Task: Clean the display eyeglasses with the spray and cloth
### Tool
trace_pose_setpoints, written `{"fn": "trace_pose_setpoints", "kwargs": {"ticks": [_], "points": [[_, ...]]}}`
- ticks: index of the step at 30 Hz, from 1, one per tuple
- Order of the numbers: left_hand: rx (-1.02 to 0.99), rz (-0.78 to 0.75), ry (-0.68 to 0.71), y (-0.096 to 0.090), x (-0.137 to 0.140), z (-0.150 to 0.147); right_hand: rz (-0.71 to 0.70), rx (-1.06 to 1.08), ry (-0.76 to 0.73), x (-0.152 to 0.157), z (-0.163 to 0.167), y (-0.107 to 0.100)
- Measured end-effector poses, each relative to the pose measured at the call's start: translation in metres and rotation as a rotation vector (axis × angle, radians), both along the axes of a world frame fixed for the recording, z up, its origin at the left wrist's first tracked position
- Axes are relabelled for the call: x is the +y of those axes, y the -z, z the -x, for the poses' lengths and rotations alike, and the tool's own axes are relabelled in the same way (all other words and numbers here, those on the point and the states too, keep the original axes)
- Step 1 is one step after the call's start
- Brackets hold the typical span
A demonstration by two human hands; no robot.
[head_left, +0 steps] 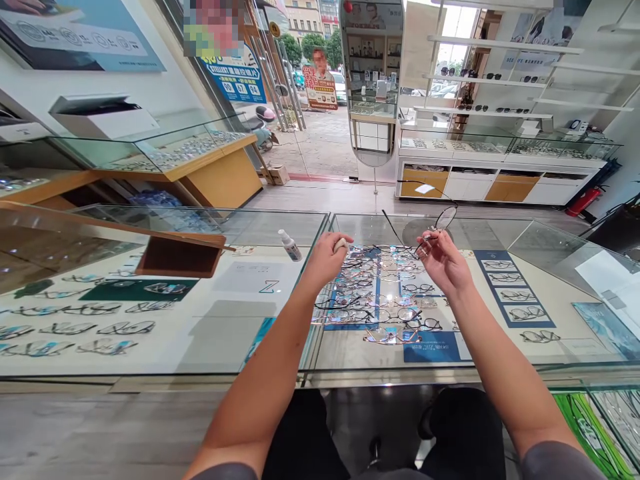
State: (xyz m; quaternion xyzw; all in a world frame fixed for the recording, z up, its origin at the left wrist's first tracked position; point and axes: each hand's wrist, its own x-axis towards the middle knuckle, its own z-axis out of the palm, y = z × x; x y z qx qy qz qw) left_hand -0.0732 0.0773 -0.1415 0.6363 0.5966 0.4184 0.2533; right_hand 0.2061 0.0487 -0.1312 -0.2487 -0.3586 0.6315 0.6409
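Note:
My right hand [444, 260] pinches a pair of thin dark-framed eyeglasses [447, 217] above the glass counter. The frame is tilted, with one lens up and the temples spread apart. My left hand [327, 259] is closed around a small pale piece, which looks like a bunched cloth [341, 245]; most of it is hidden by the fingers. Below both hands, many eyeglasses [383, 293] lie in rows under the glass. To the left of my left hand stands a white spray bottle [289, 245].
A brown tray-like box [181, 255] with a wooden edge is on the counter at left. More glasses [515, 293] lie on a dark blue strip at right. An oval standing mirror [373, 87] and a white display cabinet [493, 180] stand beyond the counter.

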Motion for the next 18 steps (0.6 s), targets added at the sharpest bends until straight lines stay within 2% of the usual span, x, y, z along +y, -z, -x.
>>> {"fn": "trace_pose_setpoints", "kwargs": {"ticks": [3, 7, 9, 11, 13, 16, 18], "points": [[0.174, 0.02, 0.002, 0.009, 0.006, 0.008, 0.0, -0.008, 0.017, 0.002, -0.002, -0.001], [0.233, 0.154, 0.006, 0.016, 0.006, 0.008, 0.004, -0.022, 0.025, 0.005, -0.003, 0.001], [0.239, 0.163, 0.0, 0.016, 0.006, 0.006, 0.002, -0.021, 0.019, 0.006, -0.004, 0.002], [0.206, 0.092, -0.018, 0.013, 0.006, 0.006, -0.003, -0.021, 0.008, 0.006, -0.005, 0.003], [0.153, -0.07, -0.11, 0.01, 0.008, 0.008, -0.006, -0.021, -0.004, 0.006, -0.006, 0.002], [0.103, -0.324, -0.376, 0.006, 0.013, 0.018, -0.004, -0.014, -0.01, 0.006, -0.006, 0.002], [0.066, -0.394, -0.531, 0.004, 0.017, 0.029, 0.001, -0.011, -0.007, 0.006, -0.006, 0.001]]}}
